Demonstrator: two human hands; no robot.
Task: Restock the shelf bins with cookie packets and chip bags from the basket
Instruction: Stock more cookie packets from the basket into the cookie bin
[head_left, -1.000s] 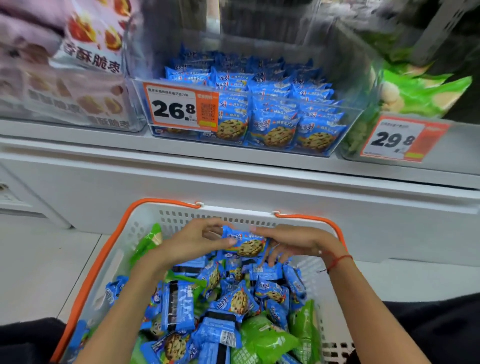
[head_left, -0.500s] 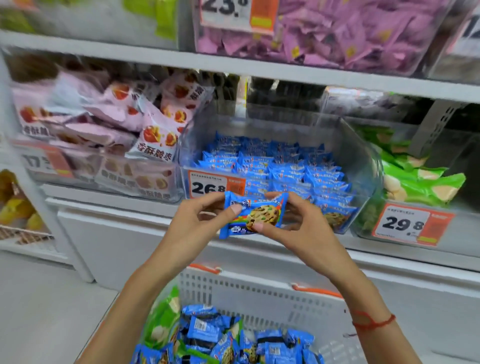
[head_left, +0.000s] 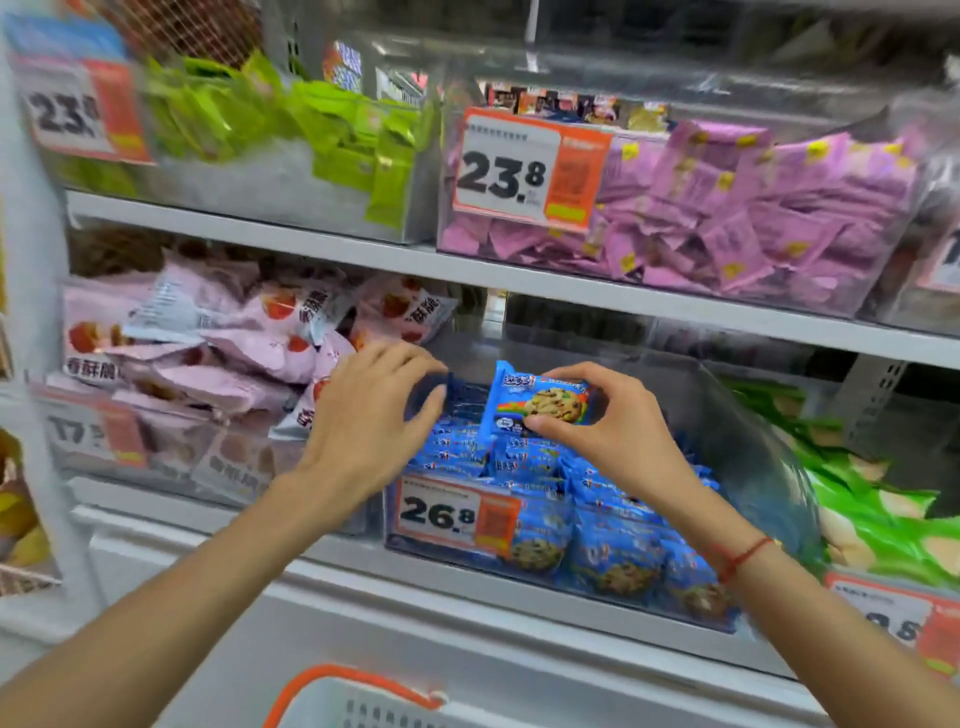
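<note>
Now my right hand (head_left: 618, 431) pinches a blue cookie packet (head_left: 540, 400) just above the clear bin (head_left: 748, 441) of matching packets on the shelf. My left hand (head_left: 363, 421) hovers beside it, fingers loosely spread, holding nothing.

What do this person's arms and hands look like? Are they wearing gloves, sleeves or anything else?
No gloves and no sleeves in view: both forearms are bare. The left hand wears nothing. The right hand is bare too, with a thin red string bracelet tied around its wrist.
</note>
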